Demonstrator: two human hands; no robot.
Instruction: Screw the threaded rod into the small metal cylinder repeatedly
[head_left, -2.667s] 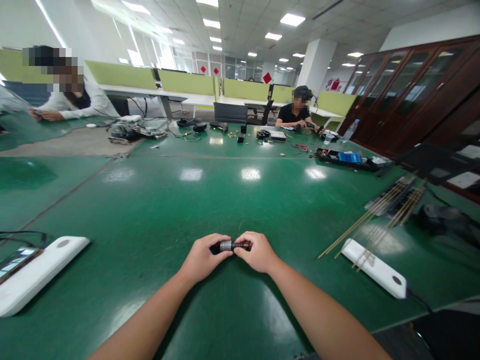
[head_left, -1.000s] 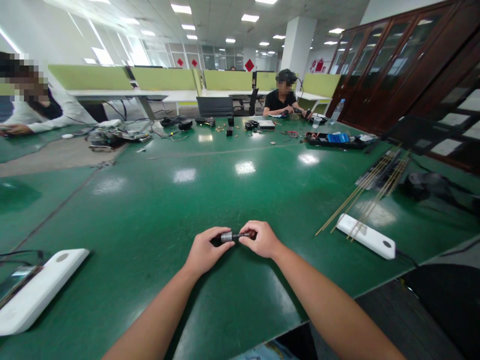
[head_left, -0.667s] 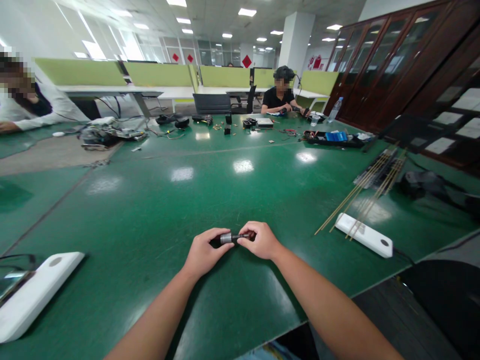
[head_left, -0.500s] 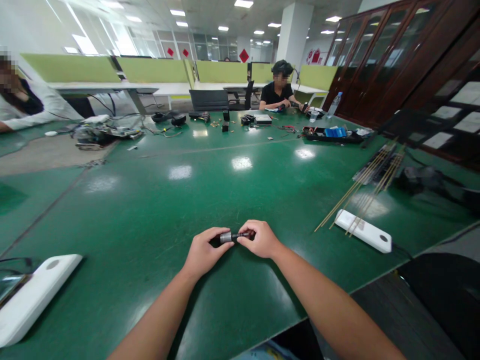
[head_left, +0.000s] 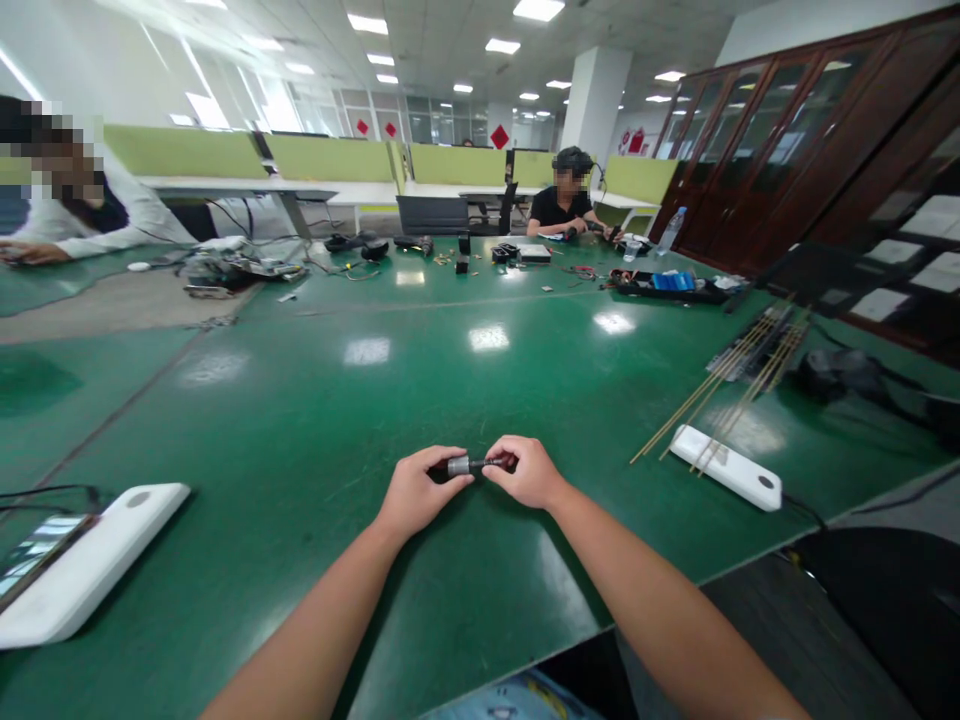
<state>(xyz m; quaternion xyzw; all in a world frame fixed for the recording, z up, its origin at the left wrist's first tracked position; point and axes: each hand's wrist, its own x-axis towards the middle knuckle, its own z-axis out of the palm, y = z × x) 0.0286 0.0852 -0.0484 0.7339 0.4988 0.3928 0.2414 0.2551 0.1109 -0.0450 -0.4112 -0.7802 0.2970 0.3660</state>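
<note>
Gripping a small dark cylindrical part with a silver collar, the left hand and the right hand are seen low in the centre of the frame, just above the green table. The part is pinched lengthwise between the two, the left fingers closed on the silver end, the right fingers closed on the dark end. Compared with the earlier frames, the grasp is unchanged; only the view has shifted slightly, so the hands sit a little higher in the frame. At lower left a white flat device is shown, at right a second white device lies under thin brass rods. Two other people are seated far across the table.
</note>
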